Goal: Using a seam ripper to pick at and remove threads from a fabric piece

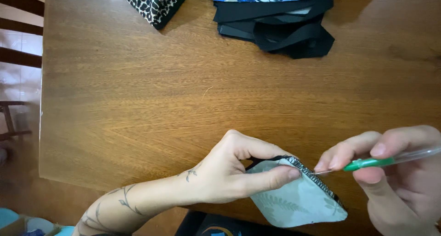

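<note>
The metal tip of the seam ripper (367,163) sits right beside the left thumb, so a slip could likely prick it or nick the cloth instead of the thread. The right hand (399,181) is closed narrowly around the ripper's green handle. Just left of it, the left hand (229,171) pinches the pale leaf-print fabric piece (298,201) at its black stitched edge. Far beyond both hands, on the wooden table (138,102), lie black straps (285,29) and a leopard-print cloth (154,4).
</note>
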